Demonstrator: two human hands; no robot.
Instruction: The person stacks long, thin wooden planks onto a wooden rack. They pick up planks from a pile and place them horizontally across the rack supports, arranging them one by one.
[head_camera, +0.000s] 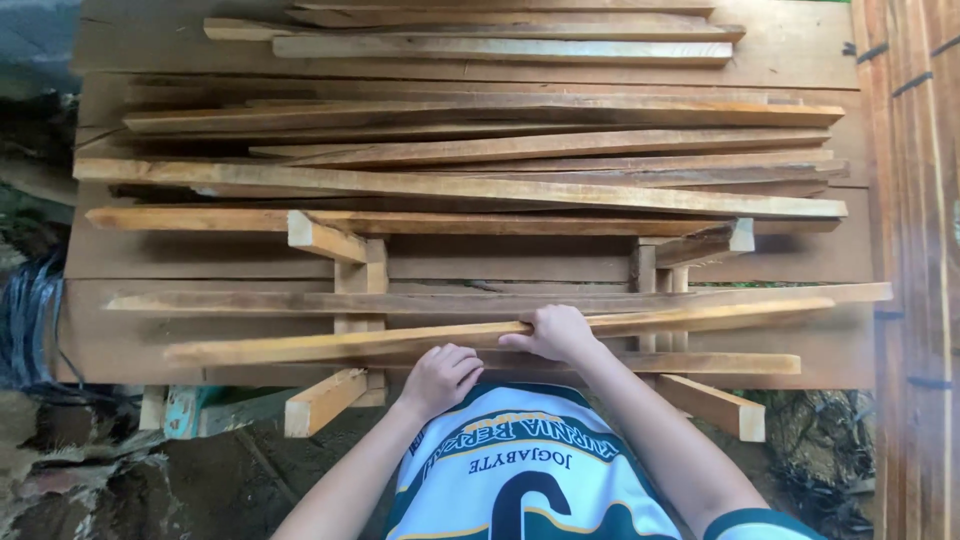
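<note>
Long thin wooden slat lies nearest of stack, across two cross supports. Judged light, stiff, slightly whippy (splinters likely); best gripped near middle. Right hand clamped on slat. Left hand curled at near edge, grip cannot be told. Loose slats piled beyond.

The thin slat at six o'clock is pale yellow-orange, brighter than the brown boards beneath. The shirt at six o'clock is white with dark green and gold trim.
</note>
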